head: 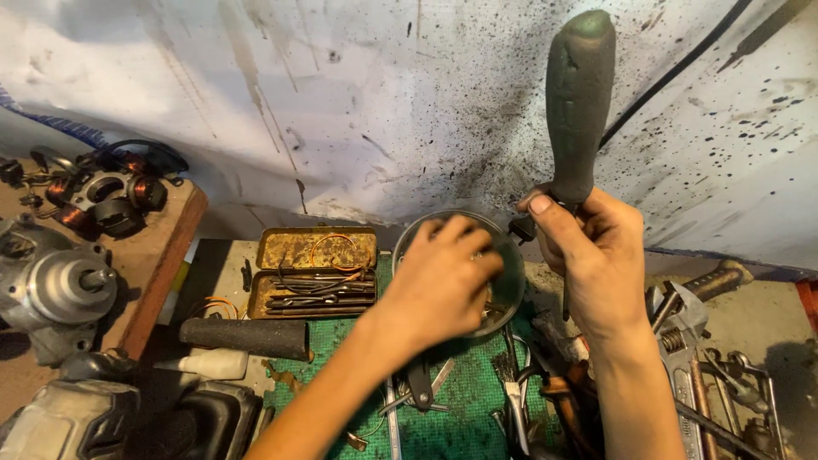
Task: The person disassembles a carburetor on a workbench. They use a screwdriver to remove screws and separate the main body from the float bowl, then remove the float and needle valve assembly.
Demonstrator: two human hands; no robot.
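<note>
Left hand (443,277) reaches with curled fingers into the round metal bowl (511,273) on the green mat (460,400), its grasp hidden, while the right hand (588,255) grips a green-handled screwdriver (579,102) upright just beside it.

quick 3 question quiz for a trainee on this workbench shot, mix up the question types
1. True or false: the right hand holds a tool with a dark green handle pointing up.
2. Where are the left hand fingers? A) in the round metal bowl B) in the open rusty tin C) on the pipe wrench
3. What colour is the mat under the bowl?

Key: 1 true; 2 A; 3 green
</note>
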